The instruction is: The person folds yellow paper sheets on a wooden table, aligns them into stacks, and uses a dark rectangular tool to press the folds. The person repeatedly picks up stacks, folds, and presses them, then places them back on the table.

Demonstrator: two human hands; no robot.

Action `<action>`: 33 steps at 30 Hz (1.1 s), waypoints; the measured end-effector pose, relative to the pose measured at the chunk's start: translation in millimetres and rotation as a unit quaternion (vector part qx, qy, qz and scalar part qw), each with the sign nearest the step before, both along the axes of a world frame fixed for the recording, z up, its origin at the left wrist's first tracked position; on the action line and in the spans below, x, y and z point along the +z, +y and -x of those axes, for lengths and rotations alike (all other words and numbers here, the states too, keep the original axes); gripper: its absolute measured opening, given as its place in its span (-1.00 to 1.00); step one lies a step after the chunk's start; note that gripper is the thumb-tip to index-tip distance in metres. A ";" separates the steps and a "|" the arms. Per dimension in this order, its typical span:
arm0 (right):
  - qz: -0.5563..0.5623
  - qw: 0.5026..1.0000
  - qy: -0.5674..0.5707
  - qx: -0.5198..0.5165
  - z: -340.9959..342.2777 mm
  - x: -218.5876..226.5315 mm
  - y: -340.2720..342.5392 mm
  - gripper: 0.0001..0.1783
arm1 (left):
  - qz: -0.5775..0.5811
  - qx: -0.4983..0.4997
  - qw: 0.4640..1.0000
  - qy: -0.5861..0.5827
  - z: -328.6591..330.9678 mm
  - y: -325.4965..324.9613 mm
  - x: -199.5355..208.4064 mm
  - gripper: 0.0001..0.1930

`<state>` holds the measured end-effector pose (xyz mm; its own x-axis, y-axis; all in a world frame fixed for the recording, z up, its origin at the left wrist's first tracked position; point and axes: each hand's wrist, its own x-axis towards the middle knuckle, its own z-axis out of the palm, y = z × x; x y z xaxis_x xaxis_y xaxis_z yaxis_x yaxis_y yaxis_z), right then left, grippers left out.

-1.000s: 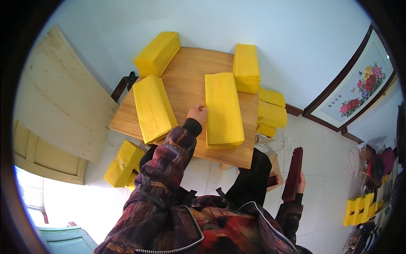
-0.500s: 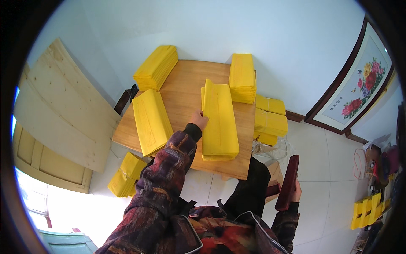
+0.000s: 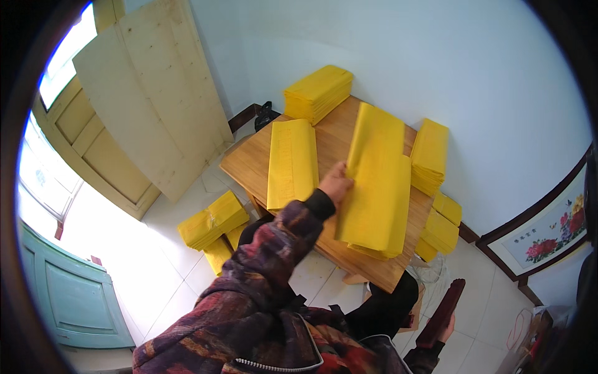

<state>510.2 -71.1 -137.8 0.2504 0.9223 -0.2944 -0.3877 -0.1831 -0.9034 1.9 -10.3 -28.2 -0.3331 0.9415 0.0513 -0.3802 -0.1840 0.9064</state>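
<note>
My left hand (image 3: 336,184) is closed on the left edge of a yellow paper sheet (image 3: 374,174), which is lifted and shifted left over the front stack of yellow paper (image 3: 403,212). A printed-looking outline marks the top of the yellow stack (image 3: 293,162) to its left. At the lower right, my right hand (image 3: 448,329) grips a long dark red block (image 3: 441,313), held upright at a tilt beside my knee, away from the table; its fingers are partly hidden behind the block.
The wooden table (image 3: 249,163) also bears two yellow stacks at the back, one left (image 3: 317,93) and one right (image 3: 431,156). Tied yellow bundles lie on the floor at left (image 3: 212,221) and right (image 3: 441,232). A plywood board (image 3: 149,93) leans at the left.
My view has turned left, so the table appears farther right. My left hand has pulled the sheet up and leftward off the front stack. My right hand still holds the block.
</note>
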 end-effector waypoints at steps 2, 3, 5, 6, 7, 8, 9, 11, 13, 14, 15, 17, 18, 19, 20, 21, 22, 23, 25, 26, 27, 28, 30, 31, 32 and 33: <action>-0.009 0.999 0.002 0.043 -5.2 -0.2 -0.3 -0.61 | 0.010 0.010 0.996 0.089 45.2 -23.7 11.0 -0.51; -0.030 0.995 -0.009 0.091 -7.4 1.1 -0.6 -0.60 | 0.059 0.042 0.981 0.178 69.7 -35.4 13.0 -0.50; -0.055 0.988 -0.029 0.139 -6.9 3.6 -0.7 -0.59 | 0.125 0.093 0.981 0.113 111.6 -52.7 8.3 -0.48; -0.061 0.988 -0.039 0.140 -4.5 4.9 -0.1 -0.59 | 0.064 0.065 0.992 0.085 130.6 -61.0 2.1 -0.49; -0.067 0.987 -0.048 0.140 -1.0 5.9 0.7 -0.60 | 0.118 0.065 0.986 0.100 151.3 -64.1 -2.5 -0.49; -0.061 0.987 -0.049 0.141 2.6 7.4 1.3 -0.60 | 0.110 0.078 0.986 0.096 165.9 -66.6 -10.1 -0.50; -0.054 0.987 -0.051 0.142 6.0 9.2 2.1 -0.60 | 0.116 0.085 0.985 0.090 177.4 -68.3 -18.2 -0.51; -0.054 0.986 -0.040 0.152 11.0 13.1 2.7 -0.60 | 0.147 0.112 0.977 0.104 195.1 -68.7 -32.2 -0.53; -0.082 0.980 -0.005 0.181 12.9 18.3 3.8 -0.59 | 0.162 0.135 0.972 0.103 203.0 -65.2 -44.6 -0.53; -0.053 0.985 -0.005 0.166 13.2 21.5 3.6 -0.58 | 0.163 0.147 0.971 0.095 204.9 -64.3 -50.5 -0.52; -0.037 0.986 0.004 0.163 13.0 25.6 3.3 -0.57 | 0.169 0.156 0.969 0.086 206.1 -63.1 -56.6 -0.51; -0.022 0.987 0.009 0.159 16.2 34.0 3.0 -0.56 | 0.181 0.160 0.963 0.121 210.5 -59.1 -66.4 -0.53; -0.021 0.987 0.004 0.157 19.5 38.9 1.9 -0.56 | 0.178 0.158 0.961 0.141 212.5 -58.2 -71.8 -0.53; -0.013 0.989 -0.007 0.146 24.0 44.3 0.2 -0.55 | 0.180 0.173 0.955 0.160 214.2 -57.3 -77.0 -0.54; -0.029 0.985 0.012 0.167 30.6 49.6 -1.4 -0.56 | 0.169 0.183 0.951 0.181 216.0 -56.7 -81.0 -0.55; -0.040 0.983 0.027 0.177 38.9 55.2 -1.3 -0.57 | 0.146 0.184 0.948 0.213 215.6 -54.4 -83.6 -0.56; -0.055 0.981 0.035 0.180 47.1 61.9 -3.1 -0.57 | 0.143 0.189 0.928 0.287 218.8 -56.4 -82.1 -0.57; -0.040 0.991 0.029 0.126 56.4 67.4 -5.0 -0.60 | 0.167 0.178 0.902 0.357 218.4 -56.6 -78.9 -0.57; 0.009 0.994 0.018 0.108 66.5 86.2 -8.7 -0.63 | 0.044 0.184 0.923 0.336 204.9 -63.8 -67.7 -0.60; -0.036 0.993 -0.009 0.114 77.2 91.1 -0.9 -0.62 | 0.030 0.276 0.811 0.515 195.4 -69.9 -57.0 -0.61; -0.019 0.990 0.014 0.138 81.0 102.6 3.8 -0.61 | 0.058 0.346 0.676 0.648 184.0 -78.0 -43.0 -0.63; -0.045 0.990 0.015 0.135 91.5 108.7 12.6 -0.58 | 0.019 0.342 0.744 0.573 165.2 -86.3 -31.5 -0.64; -0.137 0.964 -0.016 0.229 111.5 125.6 31.3 -0.53 | 0.020 0.264 0.848 0.459 115.6 -104.0 -15.8 -0.63; -0.105 0.970 0.033 0.219 124.9 133.7 43.8 -0.55 | -0.011 0.213 0.866 0.451 91.3 -111.1 -11.7 -0.62; -0.130 0.959 0.031 0.251 140.4 141.5 58.9 -0.57 | -0.002 0.126 0.902 0.413 59.6 -114.9 -12.9 -0.61; -0.139 0.950 0.031 0.277 157.7 148.8 72.2 -0.59 | -0.023 0.049 0.920 0.389 29.7 -118.2 -16.3 -0.60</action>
